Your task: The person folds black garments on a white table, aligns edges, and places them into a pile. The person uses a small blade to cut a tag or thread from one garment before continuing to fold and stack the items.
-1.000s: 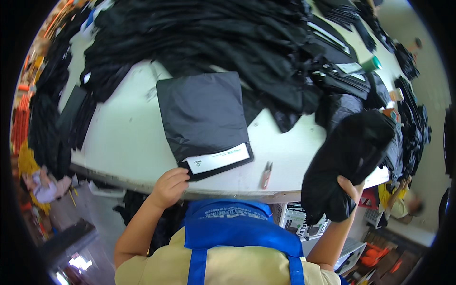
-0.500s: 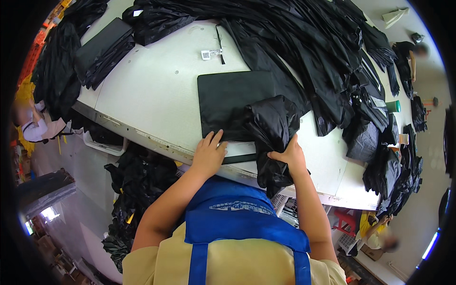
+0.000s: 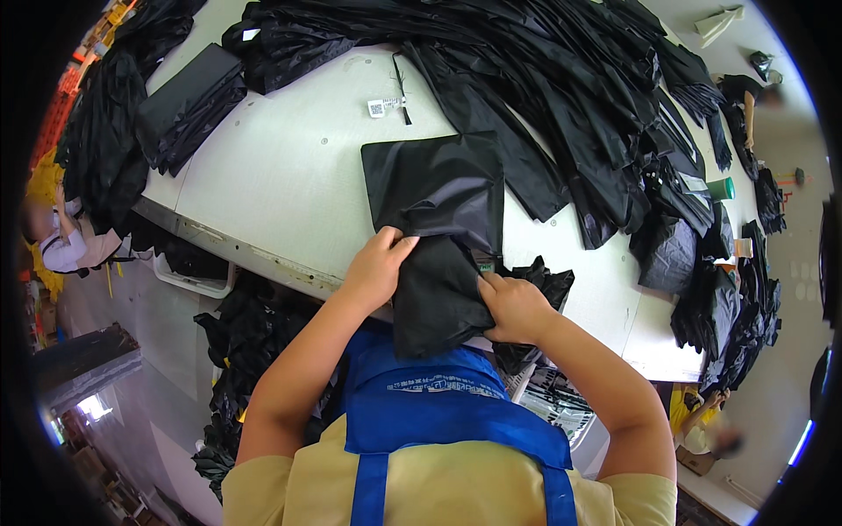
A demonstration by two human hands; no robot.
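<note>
A white table (image 3: 281,167) spreads under and around the folded black piece (image 3: 447,193), its near edge curving away to the left below that piece. Beyond the folded black piece, a long heap of black garments (image 3: 491,44) runs across the table, with sleeve-like lengths trailing down to just right of it. The wearer's blue apron (image 3: 456,421) lies directly below the folded black piece, which itself sits near the table's front edge, its lower part spread over that edge toward the apron. Well to the left of it rests a flat black stack (image 3: 189,110). Just right of its lower part is a crumpled black bundle (image 3: 553,285), glossy and creased. The two hands are apart: the left hand (image 3: 379,263) pinches the folded black piece at its left side between thumb and fingers, while the right hand (image 3: 517,309) has its fingers closed on the right edge of the lower part, beside the bundle. Far to the right of the folded black piece stands a green cylinder (image 3: 722,188); just above it lies a small white tag (image 3: 377,108).
</note>
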